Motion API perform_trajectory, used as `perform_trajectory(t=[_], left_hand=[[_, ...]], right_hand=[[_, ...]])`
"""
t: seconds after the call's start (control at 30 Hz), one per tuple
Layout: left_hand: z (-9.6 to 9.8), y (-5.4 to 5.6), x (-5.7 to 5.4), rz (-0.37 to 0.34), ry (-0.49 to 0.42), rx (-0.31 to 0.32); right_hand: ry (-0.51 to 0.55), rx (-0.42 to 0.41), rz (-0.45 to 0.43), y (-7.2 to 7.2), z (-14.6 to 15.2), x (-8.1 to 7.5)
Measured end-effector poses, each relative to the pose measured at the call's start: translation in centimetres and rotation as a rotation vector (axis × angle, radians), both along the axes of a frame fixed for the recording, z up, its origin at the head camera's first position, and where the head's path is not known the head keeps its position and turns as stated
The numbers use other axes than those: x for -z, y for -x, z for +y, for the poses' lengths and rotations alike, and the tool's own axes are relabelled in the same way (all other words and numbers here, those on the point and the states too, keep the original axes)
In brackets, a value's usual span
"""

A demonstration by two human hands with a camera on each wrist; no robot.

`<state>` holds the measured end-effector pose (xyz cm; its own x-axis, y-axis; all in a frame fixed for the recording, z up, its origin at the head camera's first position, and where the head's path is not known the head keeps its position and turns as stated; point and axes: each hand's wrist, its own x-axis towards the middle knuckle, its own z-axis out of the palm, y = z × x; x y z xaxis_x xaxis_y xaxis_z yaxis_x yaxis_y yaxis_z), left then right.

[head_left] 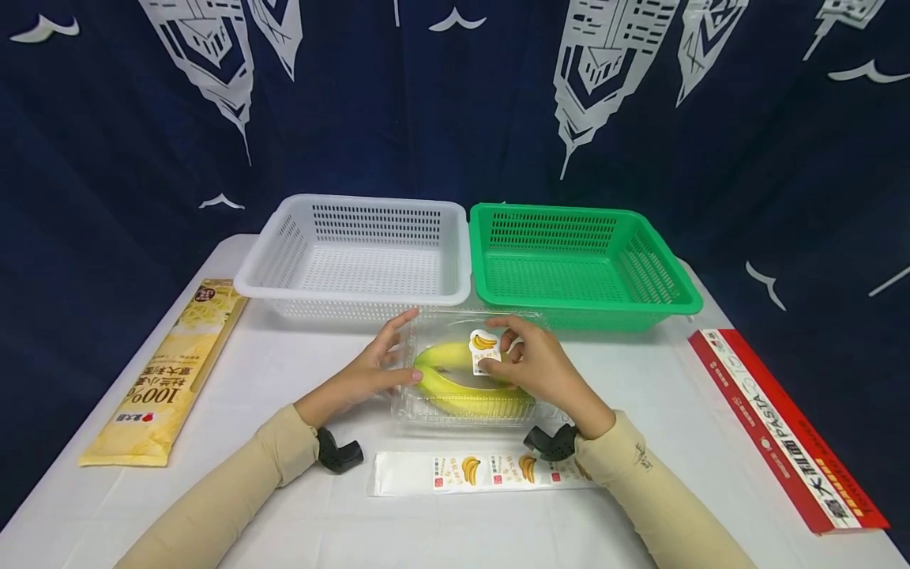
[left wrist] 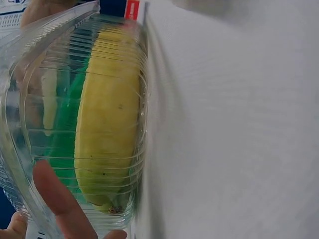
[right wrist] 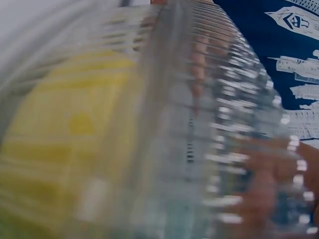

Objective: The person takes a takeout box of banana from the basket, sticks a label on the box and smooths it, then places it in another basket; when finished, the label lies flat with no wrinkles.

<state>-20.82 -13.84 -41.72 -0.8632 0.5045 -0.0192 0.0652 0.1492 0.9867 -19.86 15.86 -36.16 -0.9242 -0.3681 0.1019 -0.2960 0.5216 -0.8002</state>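
Well, with the white basket and green basket beyond the clear box, my left hand spreads against its left side, presumably so the bananas inside stay put while my right hand pinches the banana sticker over its top.

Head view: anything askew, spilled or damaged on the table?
No spill or visible damage. Only mild oddity: the red pasta box lies slanted right along the table's right edge, so it could perhaps get knocked off. The clear container rests on the table with bananas inside.
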Motion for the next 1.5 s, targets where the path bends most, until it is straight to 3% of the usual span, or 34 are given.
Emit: perform_trajectory(t=[0.27,0.43,0.6,0.73,1.07,1.23,1.37,1.5], left_hand=[[0.1,-0.1,-0.5,-0.049,-0.017,-0.008],[0.0,-0.2,-0.8,-0.074,-0.029,-0.013],[0.0,-0.3,-0.7,-0.08,-0.035,-0.019],[-0.1,-0.4,-0.7,-0.077,-0.038,-0.023],[-0.1,-0.4,-0.5,-0.079,-0.082,-0.011],[-0.2,-0.4,-0.5,-0.08,-0.075,-0.007],[-0.2,-0.3,-0.5,-0.078,-0.066,-0.008],[-0.2,-0.3,-0.5,-0.08,-0.064,-0.01]], right_hand=[[0.074,-0.208,-0.098,-0.4,2.6,-2.2],[0.091,-0.331,-0.067,0.2,6.0,-3.8],[0.14,-0.378,-0.021,0.6,10.1,-4.9],[0.243,-0.403,-0.028,1.0,13.5,-5.4],[0.479,-0.263,-0.035,1.6,20.5,-4.9],[0.654,-0.174,-0.107,2.2,23.2,-3.7],[0.866,-0.108,-0.192,2.6,24.7,-2.6],[1.02,0.034,-0.253,2.6,25.6,-1.9]])
